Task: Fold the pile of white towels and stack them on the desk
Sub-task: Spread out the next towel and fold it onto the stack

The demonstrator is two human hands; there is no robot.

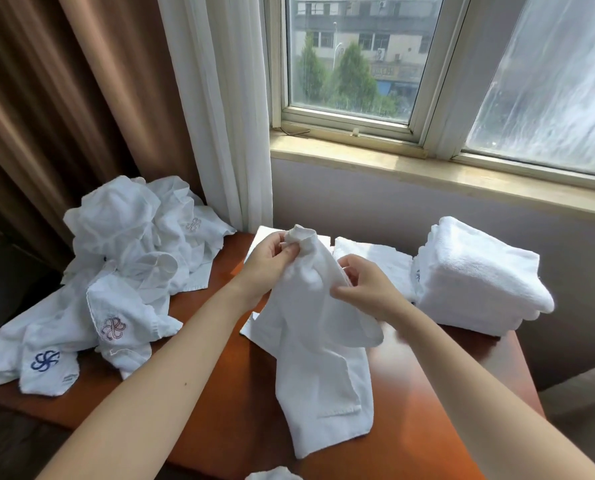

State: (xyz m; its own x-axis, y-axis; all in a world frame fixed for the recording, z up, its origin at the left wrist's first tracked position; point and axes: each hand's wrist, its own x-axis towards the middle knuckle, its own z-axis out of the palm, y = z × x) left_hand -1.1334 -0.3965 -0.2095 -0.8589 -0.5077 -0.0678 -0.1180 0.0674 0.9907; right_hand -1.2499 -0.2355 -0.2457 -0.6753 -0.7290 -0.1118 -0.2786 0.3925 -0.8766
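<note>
A white towel (318, 344) hangs over the middle of the reddish-brown desk (424, 403), its lower end resting on the wood. My left hand (272, 261) pinches its top corner, and my right hand (365, 289) grips its right edge a little lower. A crumpled pile of white towels (123, 271) with embroidered logos covers the desk's left side. A neat stack of folded towels (476, 278) stands at the desk's right rear. Another flat white towel (375, 261) lies behind my hands, partly hidden.
Brown and white curtains (123, 98) hang behind the pile at the left. A window (358, 64) with a stone sill (427, 171) runs along the wall behind the desk. A scrap of white cloth (272, 474) shows at the bottom edge.
</note>
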